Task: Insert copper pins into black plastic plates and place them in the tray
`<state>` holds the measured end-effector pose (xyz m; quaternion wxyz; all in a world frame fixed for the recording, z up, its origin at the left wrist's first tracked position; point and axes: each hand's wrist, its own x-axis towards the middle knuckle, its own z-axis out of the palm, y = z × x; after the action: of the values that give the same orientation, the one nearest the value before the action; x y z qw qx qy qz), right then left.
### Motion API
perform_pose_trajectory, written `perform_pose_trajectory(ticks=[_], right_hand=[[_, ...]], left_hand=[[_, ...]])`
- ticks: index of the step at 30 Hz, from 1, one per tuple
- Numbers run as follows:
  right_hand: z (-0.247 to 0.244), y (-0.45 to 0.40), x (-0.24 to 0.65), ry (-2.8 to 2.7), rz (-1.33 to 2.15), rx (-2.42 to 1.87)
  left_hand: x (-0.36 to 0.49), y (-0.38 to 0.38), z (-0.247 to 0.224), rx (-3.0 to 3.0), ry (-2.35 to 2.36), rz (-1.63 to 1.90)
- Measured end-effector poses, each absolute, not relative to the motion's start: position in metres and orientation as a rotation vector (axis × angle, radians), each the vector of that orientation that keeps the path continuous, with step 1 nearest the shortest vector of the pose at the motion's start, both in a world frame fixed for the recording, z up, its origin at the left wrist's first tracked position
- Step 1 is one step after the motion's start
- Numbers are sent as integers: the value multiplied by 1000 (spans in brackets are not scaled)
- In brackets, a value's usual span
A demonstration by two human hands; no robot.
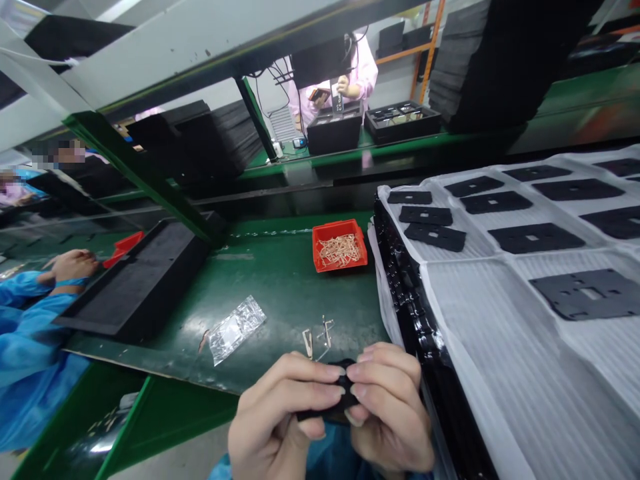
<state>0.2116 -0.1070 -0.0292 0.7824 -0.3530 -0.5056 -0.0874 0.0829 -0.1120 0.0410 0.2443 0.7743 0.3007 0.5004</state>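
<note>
Between my two hands, close to me at the bottom of the view, is a small flat black part, mostly covered by fingers. My left hand grips its left side, fingers closed over the top. On the other side, my right hand pinches the same part, fingertips meeting those of the left. Just beyond the hands lie several small thin metal pieces on the green bench. A clear plastic bag rests farther left. What the thumbs touch underneath is hidden.
A red bin holds many small copper-coloured pieces. To the right, a white-lined tray carries several flat black plates. A black foam box stands left, beside a co-worker's hands. Another person works across the bench.
</note>
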Motion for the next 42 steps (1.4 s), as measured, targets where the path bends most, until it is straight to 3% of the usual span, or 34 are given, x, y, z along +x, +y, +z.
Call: perform_pose_trajectory(ticks=[5, 8, 13, 16, 22, 33, 42], right_hand=[[-35, -111, 216, -1166, -153, -829], [-35, -113, 214, -1112, -26, -832], [-35, -110, 212, -1135, 399, -852], [-37, -106, 211, -1027, 606, -809], [-41, -108, 211, -919, 436, -687], [-40, -98, 210, -1021, 658, -755], [-43, -99, 213, -1039, 404, -732]], left_hand=[[81, -113, 34, 2113, 881, 1173], [83, -116, 25, 2074, 1011, 1241], [86, -118, 18, 1972, 1316, 1428], [86, -114, 19, 1968, 1264, 1479], [90, -119, 7, 2028, 928, 1450], [91, -132, -1, 1861, 1363, 1458], [84, -124, 6, 2077, 1223, 1290]])
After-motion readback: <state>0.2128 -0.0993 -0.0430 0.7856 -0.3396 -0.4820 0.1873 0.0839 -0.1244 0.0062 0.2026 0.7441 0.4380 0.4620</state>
